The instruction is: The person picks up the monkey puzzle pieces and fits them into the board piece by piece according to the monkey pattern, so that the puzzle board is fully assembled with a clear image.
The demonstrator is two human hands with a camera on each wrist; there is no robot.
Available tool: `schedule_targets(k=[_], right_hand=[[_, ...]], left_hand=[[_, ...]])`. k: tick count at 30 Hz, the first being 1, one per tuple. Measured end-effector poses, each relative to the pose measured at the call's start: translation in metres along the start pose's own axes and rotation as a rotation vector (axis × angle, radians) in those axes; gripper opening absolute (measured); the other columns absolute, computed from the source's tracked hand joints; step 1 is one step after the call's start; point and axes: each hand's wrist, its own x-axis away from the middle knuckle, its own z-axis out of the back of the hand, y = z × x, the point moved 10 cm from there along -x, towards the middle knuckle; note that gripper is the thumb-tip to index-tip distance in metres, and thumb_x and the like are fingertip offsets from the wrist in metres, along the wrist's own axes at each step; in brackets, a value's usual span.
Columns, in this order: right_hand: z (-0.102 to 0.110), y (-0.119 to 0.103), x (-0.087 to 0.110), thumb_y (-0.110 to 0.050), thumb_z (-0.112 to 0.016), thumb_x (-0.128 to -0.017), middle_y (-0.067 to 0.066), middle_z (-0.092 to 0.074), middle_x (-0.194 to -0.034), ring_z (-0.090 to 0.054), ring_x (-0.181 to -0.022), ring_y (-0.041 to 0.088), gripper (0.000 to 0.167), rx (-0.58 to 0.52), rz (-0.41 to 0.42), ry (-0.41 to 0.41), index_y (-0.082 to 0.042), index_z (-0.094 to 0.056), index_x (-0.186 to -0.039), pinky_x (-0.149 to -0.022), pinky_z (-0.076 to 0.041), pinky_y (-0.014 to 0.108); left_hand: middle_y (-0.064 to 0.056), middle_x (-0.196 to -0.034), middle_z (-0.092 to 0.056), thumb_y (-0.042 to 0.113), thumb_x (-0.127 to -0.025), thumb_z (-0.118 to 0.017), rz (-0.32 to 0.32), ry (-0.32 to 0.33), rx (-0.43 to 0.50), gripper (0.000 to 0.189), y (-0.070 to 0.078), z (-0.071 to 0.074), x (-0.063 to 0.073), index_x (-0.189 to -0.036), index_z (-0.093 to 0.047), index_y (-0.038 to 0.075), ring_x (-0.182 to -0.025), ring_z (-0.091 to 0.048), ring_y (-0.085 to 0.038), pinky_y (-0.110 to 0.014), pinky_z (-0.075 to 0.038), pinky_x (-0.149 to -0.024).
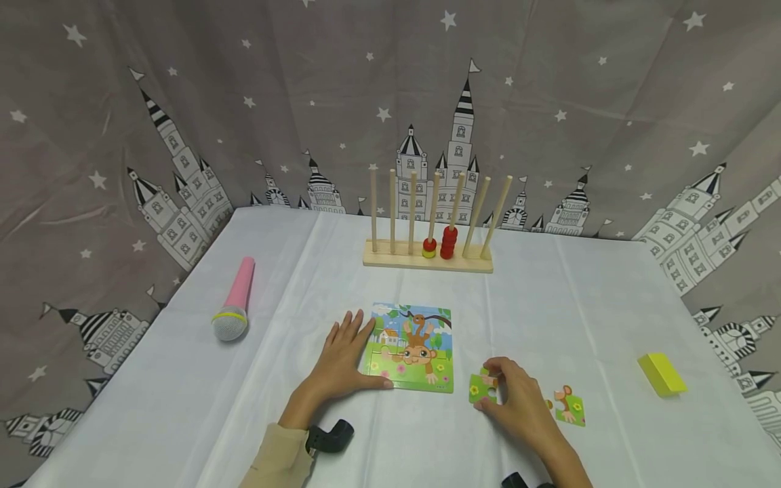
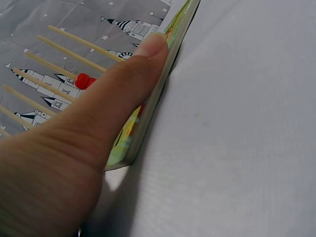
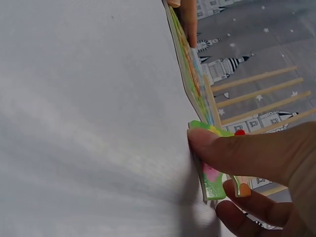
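A square jigsaw puzzle (image 1: pixel 421 349) with a hanging monkey picture lies flat on the white table. My left hand (image 1: pixel 342 362) rests along its left side, fingers spread, with the thumb (image 2: pixel 148 54) lying on the near edge. To the right of the puzzle, my right hand (image 1: pixel 518 407) pinches a green puzzle piece (image 3: pixel 213 185) between thumb and fingertips. That piece bears a yellow flower and has a rounded notch; the fingers hide part of it. Beyond that hand lies another puzzle piece (image 1: pixel 573 409) showing part of a monkey, partly covered by the hand.
A wooden peg rack (image 1: pixel 390 259) with red and yellow beads (image 1: pixel 448 242) stands at the back. On the left lies a pink toy microphone (image 1: pixel 239 291). A yellow block (image 1: pixel 662 374) sits at the far right. Behind the table hangs a grey castle-print cloth (image 1: pixel 342 81).
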Motion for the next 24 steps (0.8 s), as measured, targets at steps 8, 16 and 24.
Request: schedule_targets(k=[8, 16, 24], right_hand=[[-0.0047, 0.0033, 0.0019, -0.013, -0.079, -0.065, 0.004, -0.063, -0.102, -0.059, -0.093, 0.016, 0.052, -0.109, -0.074, -0.057, -0.013, -0.052, -0.110, -0.085, -0.047, 0.038], [-0.0080, 0.0071, 0.0031, -0.004, -0.076, -0.068, 0.003, -0.064, -0.094, -0.059, -0.073, 0.004, 0.049, -0.175, -0.119, -0.068, -0.019, -0.051, -0.108, -0.067, -0.047, 0.022], [-0.0072, 0.0040, 0.0050, -0.001, -0.074, -0.069, -0.003, -0.061, -0.081, -0.052, -0.066, 0.001, 0.044, -0.207, -0.070, -0.059, -0.021, -0.058, -0.105, -0.057, -0.041, 0.018]], left_hand=[[-0.013, -0.153, -0.010, 0.068, -0.057, -0.069, -0.005, 0.006, -0.001, 0.114, 0.0018, 0.0017, 0.0006, -0.145, -0.022, 0.012, -0.142, -0.002, -0.031, -0.051, -0.003, -0.114], [-0.013, -0.153, -0.011, 0.067, -0.057, -0.070, -0.010, 0.012, -0.007, 0.114, 0.0031, 0.0028, 0.0005, -0.145, -0.023, 0.012, -0.142, -0.003, -0.031, -0.052, -0.004, -0.114], [-0.013, -0.153, -0.011, 0.067, -0.057, -0.069, -0.007, 0.011, -0.005, 0.114, 0.0024, 0.0021, 0.0000, -0.145, -0.023, 0.012, -0.142, -0.002, -0.031, -0.051, -0.004, -0.114]])
